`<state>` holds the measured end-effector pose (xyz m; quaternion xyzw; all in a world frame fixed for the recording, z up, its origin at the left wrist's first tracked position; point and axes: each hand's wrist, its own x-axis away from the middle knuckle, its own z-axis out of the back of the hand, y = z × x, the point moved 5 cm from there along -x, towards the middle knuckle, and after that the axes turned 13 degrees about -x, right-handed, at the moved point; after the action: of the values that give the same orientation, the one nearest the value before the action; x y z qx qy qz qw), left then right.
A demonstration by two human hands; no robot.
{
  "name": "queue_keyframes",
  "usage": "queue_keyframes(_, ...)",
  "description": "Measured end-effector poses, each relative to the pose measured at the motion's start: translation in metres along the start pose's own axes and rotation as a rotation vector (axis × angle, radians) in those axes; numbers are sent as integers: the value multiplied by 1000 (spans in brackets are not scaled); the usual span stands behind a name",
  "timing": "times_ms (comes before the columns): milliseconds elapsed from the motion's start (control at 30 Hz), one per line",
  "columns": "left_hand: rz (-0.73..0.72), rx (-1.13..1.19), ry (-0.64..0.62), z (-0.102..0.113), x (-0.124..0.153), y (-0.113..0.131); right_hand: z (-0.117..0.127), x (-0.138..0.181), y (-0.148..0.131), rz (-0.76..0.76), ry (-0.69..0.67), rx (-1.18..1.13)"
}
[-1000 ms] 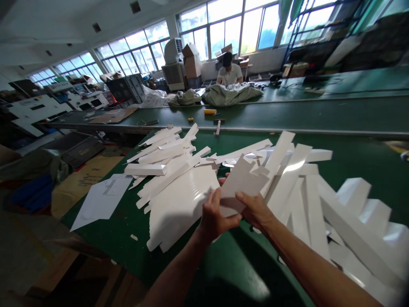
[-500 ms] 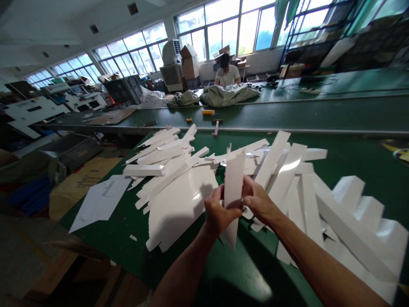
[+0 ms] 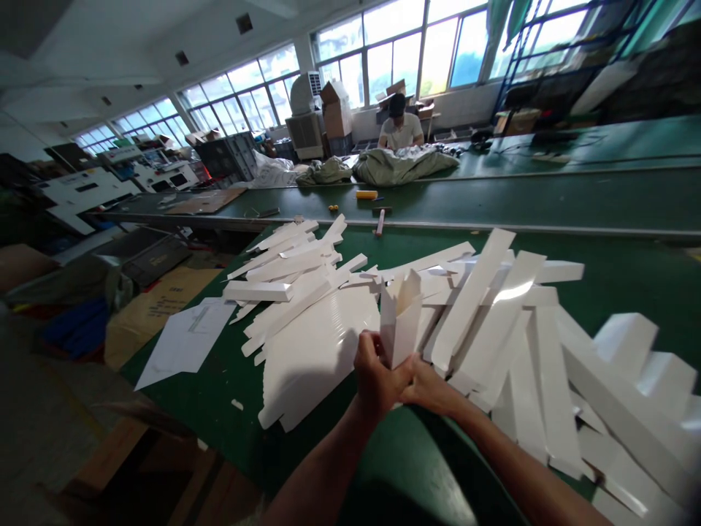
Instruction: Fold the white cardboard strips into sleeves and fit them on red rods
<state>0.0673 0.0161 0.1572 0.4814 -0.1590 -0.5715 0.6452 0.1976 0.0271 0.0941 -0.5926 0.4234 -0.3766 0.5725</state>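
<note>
A narrow white cardboard box [image 3: 401, 321] stands upright between my hands, its top end open toward the far side of the table. My left hand [image 3: 377, 369] grips its lower left side, fingers curled round it. Lower down on the right, my right hand [image 3: 427, 383] closes on the bottom end, its fingertips partly hidden against the left hand. Left of my hands lies a stack of flat white box blanks [image 3: 312, 358]. To the right is a loose heap of long white folded boxes [image 3: 504, 314].
A printed paper sheet [image 3: 186, 336] lies at the green table's left edge. Beyond, a long green conveyor [image 3: 520, 197] runs across, bearing a yellow roll [image 3: 366, 195] and a grey-green cloth bundle [image 3: 402, 166]. A person [image 3: 401, 128] sits behind it. Brown cardboard [image 3: 153, 307] is on the left.
The box has opened from a flat-looking sleeve into a tube with a visible open top. My right hand has moved down from its side to its bottom end.
</note>
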Motion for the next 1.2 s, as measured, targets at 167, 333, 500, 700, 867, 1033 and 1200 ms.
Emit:
queue_keyframes(167, 35, -4, 146, -13, 11, -22, 20, 10, -93, 269, 107, 29)
queue_keyframes(333, -109, -63, 249, -21, 26, -18, -1, 18, -159, 593, 282, 390)
queue_keyframes(500, -259, -147, 297, -16, 41, -11, -11, 16, -171, 666, 308, 631)
queue_keyframes(700, -383, 173, 132, 8, 13, 22, -20, 8, -196, 714, 41, 642)
queue_keyframes(867, -145, 487, -51, 26, -10, 41, -26, 3, -192, 670, -116, 634)
queue_keyframes(1033, -98, 482, -153, 25, 7, 44, -18, 20, -166, 690, -8, 537)
queue_keyframes(1200, -176, 416, -223, 21, 22, 56, -10, 49, -150, 736, 212, 525)
